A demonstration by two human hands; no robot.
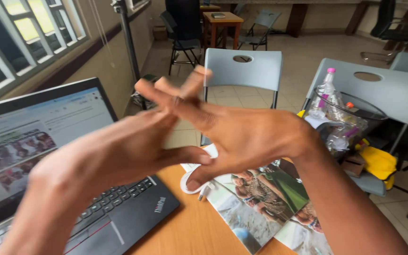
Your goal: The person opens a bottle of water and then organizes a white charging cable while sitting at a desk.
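left hand [114, 151], right hand [249, 137], raised, empty, fingers crossed together

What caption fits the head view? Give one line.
Left hand and right hand cross fingers above a black laptop on a wooden table.

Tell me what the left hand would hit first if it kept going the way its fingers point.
The left hand points up and right, its fingers crossed with the right hand, so it meets that first. Beyond, probably the grey chair; depth is unclear.

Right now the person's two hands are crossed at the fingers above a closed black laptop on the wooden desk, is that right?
Not quite. The left hand and right hand do cross fingers above the wooden desk, but the black laptop is open, its screen lit and keyboard showing, as the head view shows.
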